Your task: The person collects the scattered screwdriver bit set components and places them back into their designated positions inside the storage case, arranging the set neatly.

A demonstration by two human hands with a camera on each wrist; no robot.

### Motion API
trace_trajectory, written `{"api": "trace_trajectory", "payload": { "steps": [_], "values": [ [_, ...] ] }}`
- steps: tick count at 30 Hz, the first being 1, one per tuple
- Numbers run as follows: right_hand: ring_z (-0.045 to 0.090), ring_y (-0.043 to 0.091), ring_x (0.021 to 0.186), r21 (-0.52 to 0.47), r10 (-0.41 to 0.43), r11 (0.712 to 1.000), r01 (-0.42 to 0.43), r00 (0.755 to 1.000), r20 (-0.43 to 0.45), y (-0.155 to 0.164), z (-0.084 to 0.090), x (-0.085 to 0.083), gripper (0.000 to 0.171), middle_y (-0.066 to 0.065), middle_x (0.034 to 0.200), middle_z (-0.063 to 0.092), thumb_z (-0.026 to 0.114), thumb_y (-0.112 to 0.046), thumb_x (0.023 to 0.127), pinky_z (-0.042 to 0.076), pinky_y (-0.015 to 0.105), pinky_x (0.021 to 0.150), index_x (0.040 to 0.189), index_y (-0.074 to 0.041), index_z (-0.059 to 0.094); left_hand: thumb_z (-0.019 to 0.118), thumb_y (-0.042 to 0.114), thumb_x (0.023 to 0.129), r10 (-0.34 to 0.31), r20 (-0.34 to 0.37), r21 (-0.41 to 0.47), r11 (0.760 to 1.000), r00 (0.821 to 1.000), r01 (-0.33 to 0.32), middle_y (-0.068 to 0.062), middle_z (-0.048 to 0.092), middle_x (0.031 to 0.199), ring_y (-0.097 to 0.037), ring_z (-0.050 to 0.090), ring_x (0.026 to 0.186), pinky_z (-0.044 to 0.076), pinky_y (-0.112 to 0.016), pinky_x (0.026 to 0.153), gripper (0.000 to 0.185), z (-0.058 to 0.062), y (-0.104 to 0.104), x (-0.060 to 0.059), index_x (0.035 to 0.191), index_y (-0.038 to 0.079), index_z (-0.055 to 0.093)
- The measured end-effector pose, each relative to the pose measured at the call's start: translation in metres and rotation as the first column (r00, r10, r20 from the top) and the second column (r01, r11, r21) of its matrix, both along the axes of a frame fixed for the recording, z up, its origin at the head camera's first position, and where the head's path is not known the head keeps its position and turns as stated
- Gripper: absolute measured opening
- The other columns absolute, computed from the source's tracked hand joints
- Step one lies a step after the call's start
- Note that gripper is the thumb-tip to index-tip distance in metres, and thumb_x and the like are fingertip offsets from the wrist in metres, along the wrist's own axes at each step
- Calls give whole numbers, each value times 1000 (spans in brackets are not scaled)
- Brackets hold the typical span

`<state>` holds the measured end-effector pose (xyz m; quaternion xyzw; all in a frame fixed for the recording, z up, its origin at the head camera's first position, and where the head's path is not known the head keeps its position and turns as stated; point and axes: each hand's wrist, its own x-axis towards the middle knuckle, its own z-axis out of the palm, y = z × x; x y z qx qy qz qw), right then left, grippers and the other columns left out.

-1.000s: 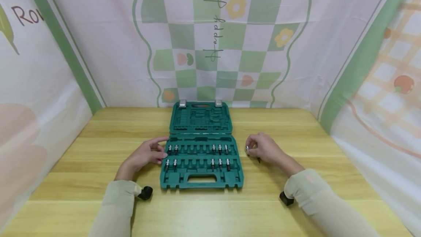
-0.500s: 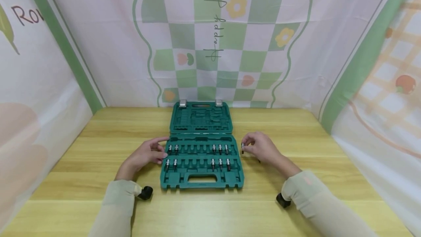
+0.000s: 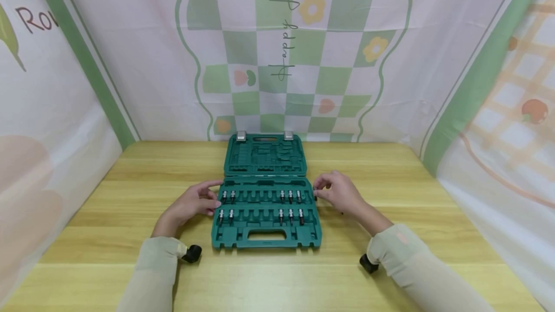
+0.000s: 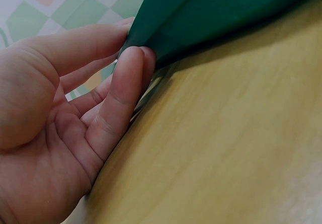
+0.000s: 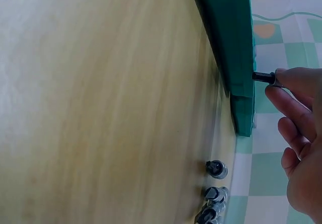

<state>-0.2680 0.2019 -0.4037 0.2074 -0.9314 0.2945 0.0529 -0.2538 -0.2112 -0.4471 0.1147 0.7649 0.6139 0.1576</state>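
A green plastic tool case (image 3: 266,243) lies unfolded on the wooden table, with several bit sockets (image 3: 301,216), chrome with dark tips, seated in two rows of its near half. My left hand (image 3: 191,203) rests against the case's left edge, fingers relaxed; its fingertips touch the green side wall (image 4: 201,22) in the left wrist view. Just off the case's right edge, my right hand (image 3: 342,194) pinches one bit socket (image 5: 264,77) between thumb and index finger. In the right wrist view its dark tip points at the case rim, and the fingers partly cover its chrome end.
Several loose bit sockets (image 5: 216,169) lie on the table right of the case, mostly hidden under the right hand in the head view. The case's lid half (image 3: 265,155) lies back toward the printed cloth (image 3: 299,52) behind the table.
My right hand has moved left with the bit socket, from over the table to the case's right edge. My left hand and the case have stayed put.
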Motion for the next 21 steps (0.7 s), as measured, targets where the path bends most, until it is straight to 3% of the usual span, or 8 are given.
{"api": "trace_trajectory", "payload": {
  "steps": [13, 21],
  "values": [
    [52, 20, 84, -77, 18, 997, -15, 999, 41, -24, 6, 7, 5, -2, 85, 61, 76, -13, 86, 46, 35, 70, 88, -13, 71, 65, 3, 92, -2, 8, 21, 1000, 1000, 2, -17, 53, 102, -27, 61, 80, 58, -37, 72, 64, 1, 0, 0, 149, 10, 38],
    [55, 22, 85, -137, 47, 990, -38, 997, 68, -39, 3, 8, 6, -4, 82, 62, 76, -13, 85, 47, 36, 71, 87, -13, 71, 66, 5, 92, -25, -25, 33, 999, 999, 26, -17, 53, 102, -28, 62, 84, 57, -40, 76, 64, 1, -2, 1, 150, 8, 37]
  ]
}}
